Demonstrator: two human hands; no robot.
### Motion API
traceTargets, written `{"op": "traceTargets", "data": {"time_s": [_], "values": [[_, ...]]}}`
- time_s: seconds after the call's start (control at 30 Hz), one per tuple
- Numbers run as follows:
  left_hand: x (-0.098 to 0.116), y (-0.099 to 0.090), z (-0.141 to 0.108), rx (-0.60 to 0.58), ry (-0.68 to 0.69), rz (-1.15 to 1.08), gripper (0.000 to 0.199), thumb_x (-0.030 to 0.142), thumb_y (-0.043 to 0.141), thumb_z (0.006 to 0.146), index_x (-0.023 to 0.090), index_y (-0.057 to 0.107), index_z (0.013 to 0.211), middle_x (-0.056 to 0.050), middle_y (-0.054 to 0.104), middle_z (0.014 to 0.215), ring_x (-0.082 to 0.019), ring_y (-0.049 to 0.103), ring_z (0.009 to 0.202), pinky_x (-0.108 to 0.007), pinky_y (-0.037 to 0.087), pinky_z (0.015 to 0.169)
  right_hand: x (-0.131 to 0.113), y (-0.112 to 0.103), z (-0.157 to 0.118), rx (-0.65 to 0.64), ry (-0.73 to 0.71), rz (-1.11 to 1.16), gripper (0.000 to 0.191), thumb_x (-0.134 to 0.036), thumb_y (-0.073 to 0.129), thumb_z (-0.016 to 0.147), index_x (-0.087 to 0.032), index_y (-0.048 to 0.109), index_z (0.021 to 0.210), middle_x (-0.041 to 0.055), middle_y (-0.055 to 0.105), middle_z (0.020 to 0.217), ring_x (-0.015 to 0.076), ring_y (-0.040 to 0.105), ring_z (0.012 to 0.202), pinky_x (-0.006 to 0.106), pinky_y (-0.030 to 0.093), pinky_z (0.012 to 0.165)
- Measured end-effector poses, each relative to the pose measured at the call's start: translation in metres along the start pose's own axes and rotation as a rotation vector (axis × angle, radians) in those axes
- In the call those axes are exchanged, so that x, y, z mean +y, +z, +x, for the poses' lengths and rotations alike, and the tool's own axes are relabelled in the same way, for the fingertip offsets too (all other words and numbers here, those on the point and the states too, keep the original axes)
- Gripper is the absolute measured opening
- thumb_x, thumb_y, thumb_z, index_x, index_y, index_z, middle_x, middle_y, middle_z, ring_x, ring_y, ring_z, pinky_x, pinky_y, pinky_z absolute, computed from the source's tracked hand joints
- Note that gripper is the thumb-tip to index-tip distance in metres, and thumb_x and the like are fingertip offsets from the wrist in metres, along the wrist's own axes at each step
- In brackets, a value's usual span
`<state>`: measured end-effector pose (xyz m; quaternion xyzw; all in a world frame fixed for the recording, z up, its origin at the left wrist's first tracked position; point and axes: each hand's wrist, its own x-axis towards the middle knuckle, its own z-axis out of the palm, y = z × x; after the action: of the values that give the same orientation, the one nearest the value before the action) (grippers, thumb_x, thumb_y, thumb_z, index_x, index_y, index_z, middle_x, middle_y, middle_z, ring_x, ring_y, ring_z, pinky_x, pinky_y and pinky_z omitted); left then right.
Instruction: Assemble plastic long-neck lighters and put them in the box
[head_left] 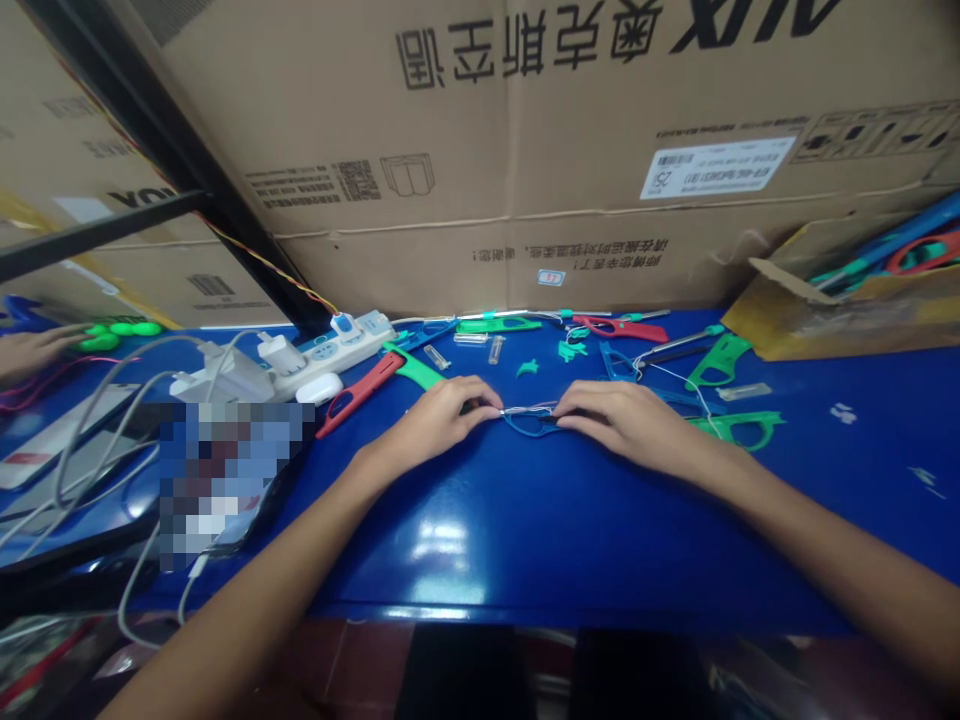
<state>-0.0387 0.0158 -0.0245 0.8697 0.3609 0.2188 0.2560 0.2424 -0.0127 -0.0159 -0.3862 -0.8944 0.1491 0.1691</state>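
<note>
Tabletop (442,530) — blue piece (531,433) between left hand (448,412), right hand (622,418).

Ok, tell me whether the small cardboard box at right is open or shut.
The cardboard box is open: a flap juts out, and coloured pieces show above its edge.

Blue piece (525,431) and wires (534,408): partly hidden at left grip (495,411), right grip (561,415). Device screen (232,470): pixelated, unreadable. Co-worker's hand (41,352): arm cut off, left edge. Open carton (847,325): cut off, right edge.
</note>
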Motion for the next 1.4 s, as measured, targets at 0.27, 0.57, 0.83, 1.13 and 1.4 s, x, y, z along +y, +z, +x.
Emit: {"op": "traceTargets", "data": {"time_s": [0.27, 0.57, 0.83, 1.13, 1.4], "values": [[-0.005, 0.003, -0.002, 0.008, 0.003, -0.020, 0.010, 0.024, 0.062, 0.096, 0.019, 0.071, 0.100, -0.003, 0.069, 0.099, -0.016, 0.064, 0.087, -0.028, 0.048, 0.080, -0.003, 0.003, -0.001, 0.045, 0.003, -0.051, 0.028, -0.035, 0.046, 0.102, -0.024, 0.070, 0.110, 0.0041, 0.071, 0.113, 0.0202, 0.068, 0.099, 0.034, 0.051, 0.083], [-0.005, 0.002, -0.002, -0.015, 0.047, -0.052, 0.013, 0.026, 0.059, 0.098, 0.019, 0.070, 0.101, -0.005, 0.068, 0.102, -0.017, 0.064, 0.091, -0.030, 0.049, 0.083, -0.002, 0.007, 0.001, 0.075, 0.054, -0.022, 0.026, -0.034, 0.046, 0.101, -0.024, 0.070, 0.105, 0.0045, 0.071, 0.111, 0.0196, 0.067, 0.098, 0.033, 0.051, 0.081], [-0.004, 0.003, -0.002, -0.033, 0.036, -0.065, 0.016, 0.028, 0.058, 0.098, 0.018, 0.070, 0.101, -0.006, 0.068, 0.101, -0.017, 0.064, 0.089, -0.031, 0.050, 0.085, -0.004, 0.000, -0.001, 0.040, 0.048, -0.112, 0.027, -0.034, 0.048, 0.100, -0.026, 0.074, 0.103, 0.0048, 0.069, 0.113, 0.0182, 0.067, 0.086, 0.031, 0.048, 0.068], [0.000, 0.001, -0.002, -0.066, 0.045, -0.079, 0.014, 0.026, 0.058, 0.099, 0.018, 0.068, 0.103, -0.004, 0.067, 0.101, -0.016, 0.063, 0.090, -0.030, 0.049, 0.084, -0.015, -0.009, -0.006, -0.074, -0.011, -0.317, 0.037, -0.043, 0.042, 0.103, -0.028, 0.074, 0.116, 0.0059, 0.070, 0.113, 0.0183, 0.068, 0.079, 0.029, 0.041, 0.058], [0.004, 0.001, -0.002, -0.101, 0.049, -0.088, 0.015, 0.026, 0.057, 0.100, 0.018, 0.067, 0.106, -0.005, 0.067, 0.102, -0.016, 0.062, 0.090, -0.030, 0.048, 0.084, -0.010, -0.003, -0.004, -0.070, -0.045, -0.383, 0.039, -0.044, 0.042, 0.104, -0.030, 0.068, 0.129, 0.0058, 0.068, 0.108, 0.0158, 0.064, 0.071, 0.028, 0.036, 0.054]]}}
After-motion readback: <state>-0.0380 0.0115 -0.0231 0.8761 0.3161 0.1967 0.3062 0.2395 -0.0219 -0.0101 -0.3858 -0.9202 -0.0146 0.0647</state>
